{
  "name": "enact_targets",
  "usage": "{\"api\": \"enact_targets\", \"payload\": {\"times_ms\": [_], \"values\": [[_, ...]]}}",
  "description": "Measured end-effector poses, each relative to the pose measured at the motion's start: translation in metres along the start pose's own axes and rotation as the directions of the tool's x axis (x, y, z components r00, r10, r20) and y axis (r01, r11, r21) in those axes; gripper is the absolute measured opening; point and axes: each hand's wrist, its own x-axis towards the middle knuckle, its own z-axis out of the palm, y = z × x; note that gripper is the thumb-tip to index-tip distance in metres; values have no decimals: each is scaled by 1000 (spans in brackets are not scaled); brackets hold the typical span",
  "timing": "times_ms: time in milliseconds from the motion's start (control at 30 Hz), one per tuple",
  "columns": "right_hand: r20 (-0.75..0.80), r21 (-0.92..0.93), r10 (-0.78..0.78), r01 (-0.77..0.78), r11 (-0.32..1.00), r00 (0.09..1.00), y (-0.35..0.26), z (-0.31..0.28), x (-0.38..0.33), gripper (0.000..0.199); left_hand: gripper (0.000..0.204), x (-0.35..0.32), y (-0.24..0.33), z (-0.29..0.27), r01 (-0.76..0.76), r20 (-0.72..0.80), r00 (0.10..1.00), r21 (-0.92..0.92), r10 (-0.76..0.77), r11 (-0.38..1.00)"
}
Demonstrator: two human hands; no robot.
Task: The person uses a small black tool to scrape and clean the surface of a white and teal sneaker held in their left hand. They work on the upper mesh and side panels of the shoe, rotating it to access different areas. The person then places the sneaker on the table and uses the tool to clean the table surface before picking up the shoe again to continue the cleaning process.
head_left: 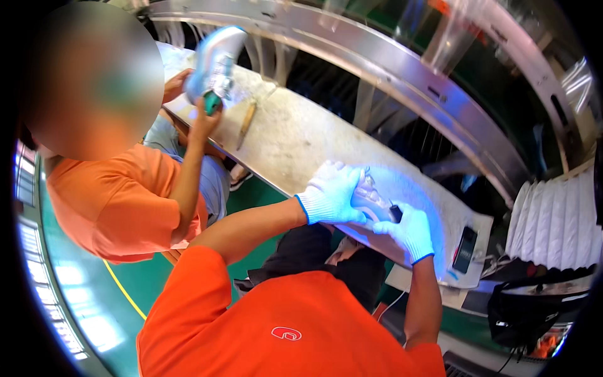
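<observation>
- Shoe, pale and laced, lies at the near edge of the counter, right of its middle, between the two gloved hands; blue-violet light washes over it and the surface around it.
- Left grip, in a white knit glove with a blue cuff, is closed around the left part of the shoe, thumb on the near side, the other fingers toward the far side.
- Right grip, gloved alike, pinches a short black tool just beside the right end of the shoe; most of the tool is hidden by the glove.
- Black phone-like device rests flat on the counter, near its right end, well apart from the shoe.
- Wooden-handled tool lies on the counter farther left.
- Co-worker in an orange shirt sits at the left, both bare hands raised, holding a second shoe above the counter's far left part.
- Metal rail curves along the far side, with clear sheets hanging near it.
- White ribbed hose stands at the right, a black bag nearer below it.
</observation>
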Motion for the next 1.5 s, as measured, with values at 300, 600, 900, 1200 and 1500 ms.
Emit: {"api": "enact_targets", "payload": {"times_ms": [300,600,900,1200,1500], "values": [[-143,-19,-235,235,972,961,19,2,27,71,107,6,24,5,-508,-118,841,168,529,845],[-30,451,158,-127,883,987,44,16,-43,63,78,37,55,45,-542,-46,833,125,551,831],[-29,969,306,-49,243,951,38,66,-50,67,55,40,55,62,-486,-180,854,52,487,872],[43,997,260,-59,52,965,55,83,-63,62,53,20,81,64,-415,-202,888,33,412,909],[5,998,206,-19,67,979,64,75,-53,36,49,24,81,76,-469,-306,824,103,477,877]]}}
